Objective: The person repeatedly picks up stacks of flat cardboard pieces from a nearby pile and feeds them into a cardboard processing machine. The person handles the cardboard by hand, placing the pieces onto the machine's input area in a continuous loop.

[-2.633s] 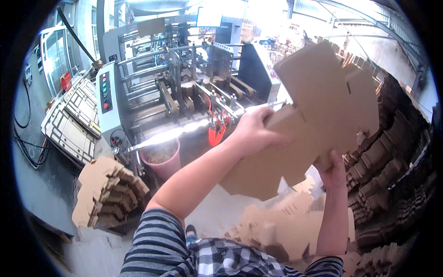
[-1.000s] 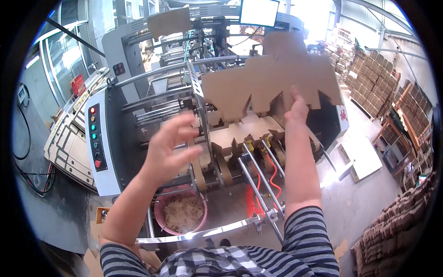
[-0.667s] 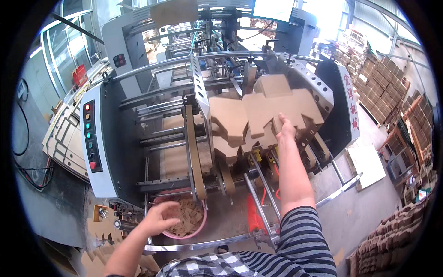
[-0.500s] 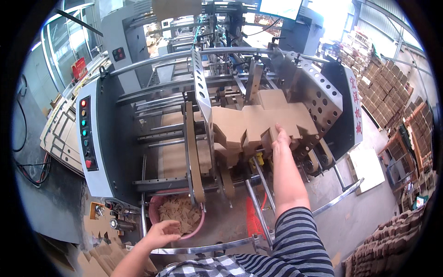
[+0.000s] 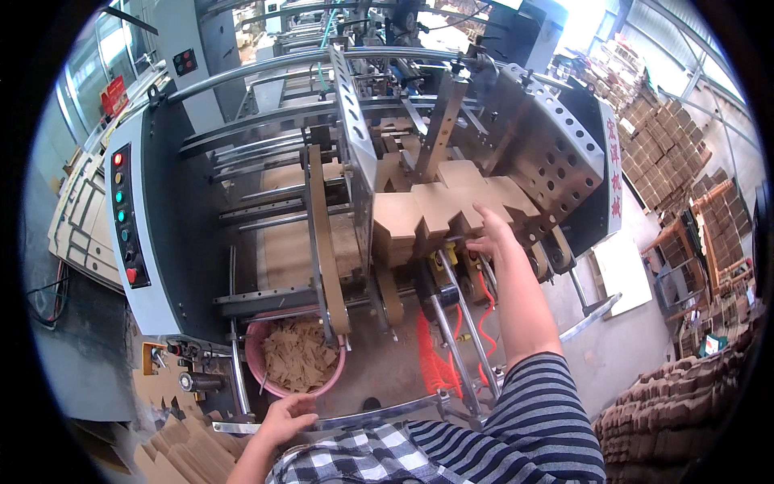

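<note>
The left of two head-worn fisheye cameras looks down and forward, close above the checked cloth (image 5: 355, 453), left hand (image 5: 289, 418) and right hand (image 5: 495, 231), facing the machine (image 5: 324, 242) and reaching brown stacks (image 5: 651, 147) at far right; straight edges bend toward the rim.

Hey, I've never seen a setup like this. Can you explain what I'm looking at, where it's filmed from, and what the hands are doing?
There's no robot here: these are a person's own bare hands, seen from a wide fisheye camera worn on the head, so straight edges look bent. In front is a large machine with rails, belts and coloured buttons. On it, a stack of cut cardboard sheets lies between upright metal plates. The right hand is at the stack's front edge, fingers spread; whether they touch it is hard to tell. The left hand is low and holds nothing, near a pink bucket of cardboard scraps.
</note>
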The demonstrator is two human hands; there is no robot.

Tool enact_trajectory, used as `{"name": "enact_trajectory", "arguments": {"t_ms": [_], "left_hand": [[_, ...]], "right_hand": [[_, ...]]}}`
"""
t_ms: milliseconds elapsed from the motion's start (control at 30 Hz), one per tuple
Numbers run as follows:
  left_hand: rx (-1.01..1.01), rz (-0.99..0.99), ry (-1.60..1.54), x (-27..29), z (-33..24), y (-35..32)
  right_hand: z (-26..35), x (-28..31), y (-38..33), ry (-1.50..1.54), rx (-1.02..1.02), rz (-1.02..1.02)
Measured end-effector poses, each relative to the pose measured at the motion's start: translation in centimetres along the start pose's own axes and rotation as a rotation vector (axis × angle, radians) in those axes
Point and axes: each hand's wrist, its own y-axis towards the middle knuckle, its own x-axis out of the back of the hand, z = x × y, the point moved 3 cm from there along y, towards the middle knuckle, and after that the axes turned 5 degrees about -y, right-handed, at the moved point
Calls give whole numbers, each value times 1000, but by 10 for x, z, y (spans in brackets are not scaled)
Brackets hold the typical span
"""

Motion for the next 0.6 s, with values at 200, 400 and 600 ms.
{"name": "enact_trajectory", "arguments": {"t_ms": [200, 400, 600], "left_hand": [[50, -90, 0, 20, 27, -11], [7, 6, 40, 14, 43, 8], [-36, 30, 62, 6, 47, 15]], "right_hand": [[-24, -11, -33, -61, -10, 36], [-27, -12, 69, 306, 18, -91], [-33, -40, 18, -27, -88, 2]]}}
